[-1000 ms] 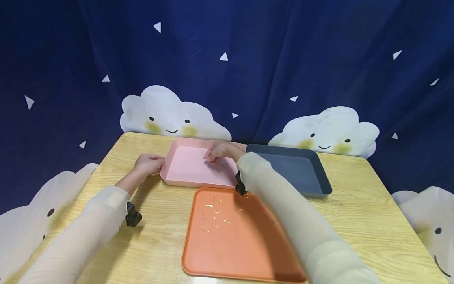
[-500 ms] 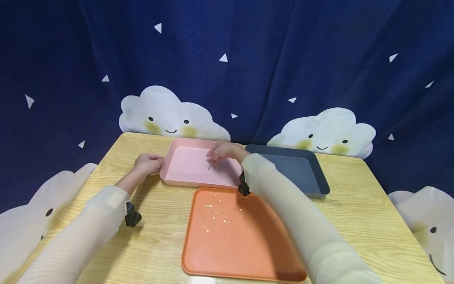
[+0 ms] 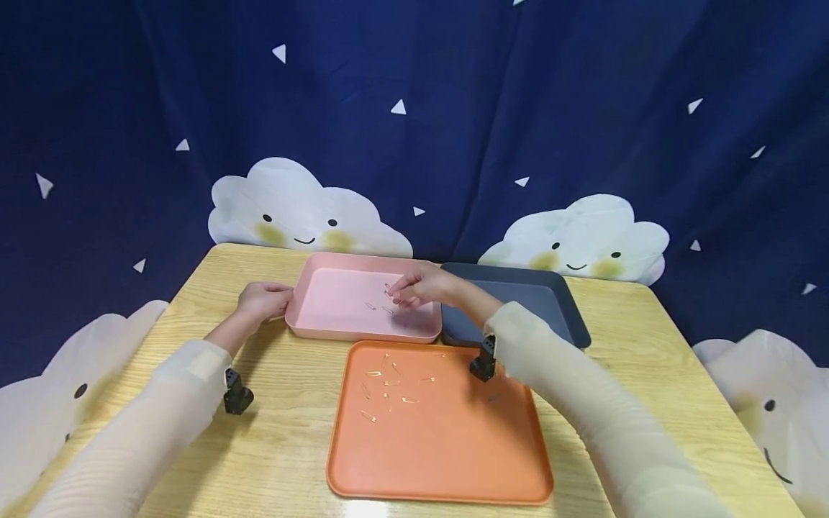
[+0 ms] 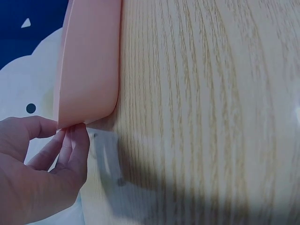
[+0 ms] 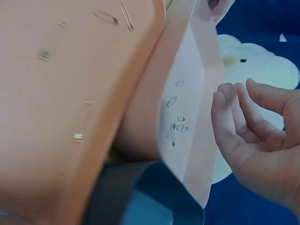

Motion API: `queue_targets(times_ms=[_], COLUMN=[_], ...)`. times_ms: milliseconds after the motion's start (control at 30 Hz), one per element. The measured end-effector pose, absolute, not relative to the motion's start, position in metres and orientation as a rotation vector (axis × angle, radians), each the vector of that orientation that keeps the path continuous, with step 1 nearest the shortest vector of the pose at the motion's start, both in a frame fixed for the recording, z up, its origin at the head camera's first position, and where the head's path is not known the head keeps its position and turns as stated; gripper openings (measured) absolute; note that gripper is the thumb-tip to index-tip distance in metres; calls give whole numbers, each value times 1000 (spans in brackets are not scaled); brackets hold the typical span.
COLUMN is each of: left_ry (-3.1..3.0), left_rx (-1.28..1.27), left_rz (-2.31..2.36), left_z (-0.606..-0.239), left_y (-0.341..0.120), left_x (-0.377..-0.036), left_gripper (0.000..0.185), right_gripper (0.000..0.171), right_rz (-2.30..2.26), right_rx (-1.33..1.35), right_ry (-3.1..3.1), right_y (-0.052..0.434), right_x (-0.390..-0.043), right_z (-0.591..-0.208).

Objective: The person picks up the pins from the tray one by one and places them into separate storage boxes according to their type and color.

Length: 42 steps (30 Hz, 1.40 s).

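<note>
My left hand [image 3: 262, 302] pinches the left corner rim of the pink tray [image 3: 330, 295], thumb on one side and fingers on the other in the left wrist view. Over the right half of that tray hovers my right hand [image 3: 421, 284], its fingers loosely bent. In the right wrist view the thumb stands slightly apart from the fingers, with nothing visible between them. Several silver safety pins [image 5: 173, 133] lie on the pink tray's floor, some bunched together. Nearer to me, several gold safety pins [image 3: 368, 416] are scattered in the orange tray [image 3: 447, 460].
A dark grey tray [image 3: 537, 306] stands right beside the pink one, under my right forearm. The wooden table [image 3: 285, 432] carries all three trays. Behind it hangs a blue curtain [image 3: 363, 65] with cloud prints.
My right hand has drawn a little to the right, and silver pins now show on the pink tray's floor beside its fingers. My left hand keeps its pinch on the rim.
</note>
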<state>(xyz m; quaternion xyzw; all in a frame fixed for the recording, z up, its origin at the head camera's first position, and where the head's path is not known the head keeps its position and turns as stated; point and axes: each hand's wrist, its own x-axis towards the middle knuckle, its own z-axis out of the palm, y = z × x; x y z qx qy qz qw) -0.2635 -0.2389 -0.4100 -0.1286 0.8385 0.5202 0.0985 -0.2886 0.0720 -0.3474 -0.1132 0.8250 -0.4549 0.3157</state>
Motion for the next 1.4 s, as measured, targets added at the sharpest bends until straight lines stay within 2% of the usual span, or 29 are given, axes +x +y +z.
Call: queue_targets(times_ms=[300, 633, 900, 1033, 1400], left_ry=[2471, 2514, 2507, 2508, 2491], left_rx=[-353, -357, -348, -355, -372], left_rz=[1562, 1558, 1557, 1543, 1571], left_z=[-412, -410, -411, -411, -408], left_y=[-240, -240, -240, -240, -239], left_x=[-263, -262, -262, -261, -261], left_gripper=[48, 48, 47, 47, 48], right_gripper=[29, 24, 14, 14, 14], right_rz=[-1363, -1246, -1049, -884, -560], right_rx=[-367, -555, -806, -908, -1102], right_ry=[2169, 2302, 2481, 2566, 2661], right_y=[123, 180, 214, 223, 217], right_x=[-231, -182, -166, -162, -160], right_z=[-366, -391, -404, -406, -406])
